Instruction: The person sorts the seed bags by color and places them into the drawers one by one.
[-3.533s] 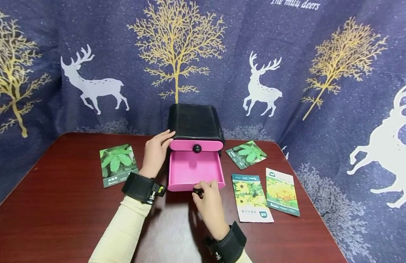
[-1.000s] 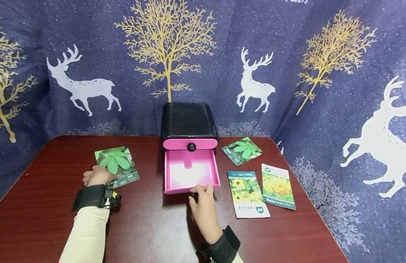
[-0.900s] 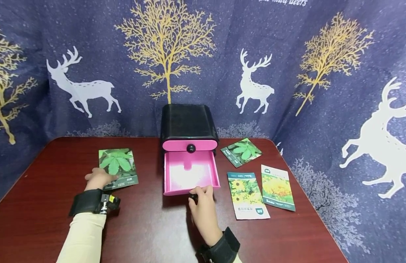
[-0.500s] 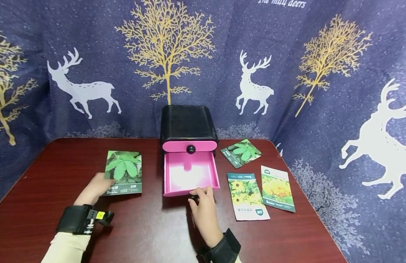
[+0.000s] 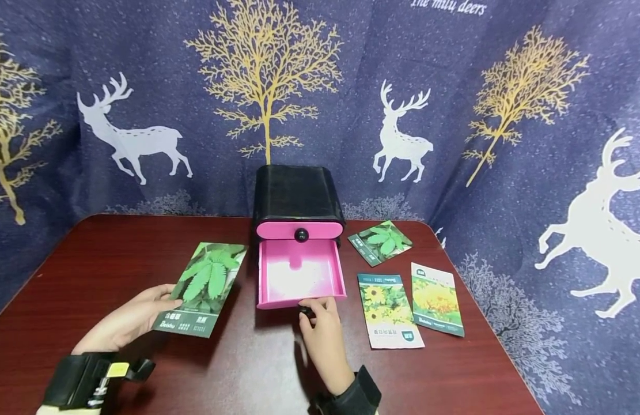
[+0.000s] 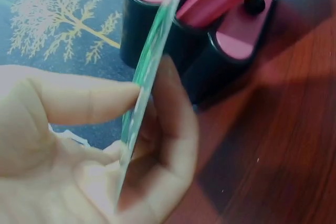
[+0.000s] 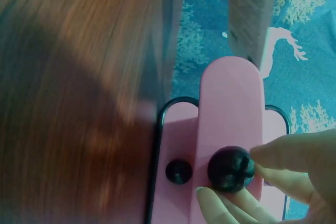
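Note:
My left hand (image 5: 135,317) pinches a seed packet (image 5: 205,282) with a green leaf picture by its left edge, thumb on the front. In the left wrist view the packet (image 6: 149,72) shows edge-on between thumb and curled fingers. It is raised and tilted, left of a black drawer box (image 5: 299,193) with pink drawers. One drawer (image 5: 278,276) is pulled out, nothing showing inside it. My right hand (image 5: 325,337) grips the round black knob (image 7: 231,169) of that drawer between thumb and fingers.
Right of the box lie another green-leaf packet (image 5: 381,242), a yellow-flower packet (image 5: 390,311) and an orange-flower packet (image 5: 437,298) on the dark red table (image 5: 247,369). A blue deer-print cloth (image 5: 340,132) hangs behind. The upper drawer (image 5: 273,230) is pushed in.
My left hand has left the box, taken the green-leaf packet off the table, lifted it and moved it right towards the drawer. The right hand keeps its grip on the knob.

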The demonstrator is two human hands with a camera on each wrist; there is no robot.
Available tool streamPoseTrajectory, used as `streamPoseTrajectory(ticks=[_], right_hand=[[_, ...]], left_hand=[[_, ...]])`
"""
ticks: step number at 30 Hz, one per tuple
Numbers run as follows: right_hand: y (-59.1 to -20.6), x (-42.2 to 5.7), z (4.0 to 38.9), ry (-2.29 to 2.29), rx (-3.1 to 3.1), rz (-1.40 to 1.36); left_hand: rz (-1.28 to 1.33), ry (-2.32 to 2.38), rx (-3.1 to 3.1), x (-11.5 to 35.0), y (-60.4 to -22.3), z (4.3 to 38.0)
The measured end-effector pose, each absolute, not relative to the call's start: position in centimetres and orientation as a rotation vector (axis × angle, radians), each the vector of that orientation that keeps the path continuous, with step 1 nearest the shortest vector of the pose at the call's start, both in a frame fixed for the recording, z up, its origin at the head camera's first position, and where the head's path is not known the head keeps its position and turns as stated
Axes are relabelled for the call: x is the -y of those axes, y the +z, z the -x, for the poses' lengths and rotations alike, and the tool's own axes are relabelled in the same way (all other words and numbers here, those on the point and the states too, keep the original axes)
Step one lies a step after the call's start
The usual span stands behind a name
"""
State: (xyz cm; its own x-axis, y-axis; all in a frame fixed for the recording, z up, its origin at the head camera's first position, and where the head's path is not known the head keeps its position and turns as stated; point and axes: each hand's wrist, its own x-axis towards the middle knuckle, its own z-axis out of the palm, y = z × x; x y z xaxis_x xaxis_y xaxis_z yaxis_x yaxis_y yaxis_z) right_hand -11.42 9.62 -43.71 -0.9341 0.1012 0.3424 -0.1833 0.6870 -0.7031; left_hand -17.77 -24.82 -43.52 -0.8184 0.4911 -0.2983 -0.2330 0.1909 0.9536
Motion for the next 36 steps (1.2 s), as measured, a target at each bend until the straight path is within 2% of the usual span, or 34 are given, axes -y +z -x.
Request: streamPoseTrajectory(ticks=[13, 16, 21, 24, 36], right_hand=[[-42.1, -10.2, 10.6, 0.89, 2.536, 0.026], [-41.3, -10.2, 10.1, 1.158, 2.545, 0.024], [-40.3, -9.7, 9.5, 1.956, 2.443, -0.016], [-40.1, -9.3, 9.6, 2.232, 2.357, -0.012], [-39.4, -10.4, 10.7, 2.402, 2.19, 0.087]], left_hand=[[-0.41, 1.632, -1.8, 21.0, -39.9, 15.5], [-0.403, 1.609, -1.793, 19.8, -39.6, 15.2], [-0.358, 1.628, -1.739, 17.9, -39.3, 14.6], [-0.356, 1.645, -1.717, 17.1, -39.0, 14.3], [-0.382, 1.767, -1.663, 15.6, -38.3, 14.0]])
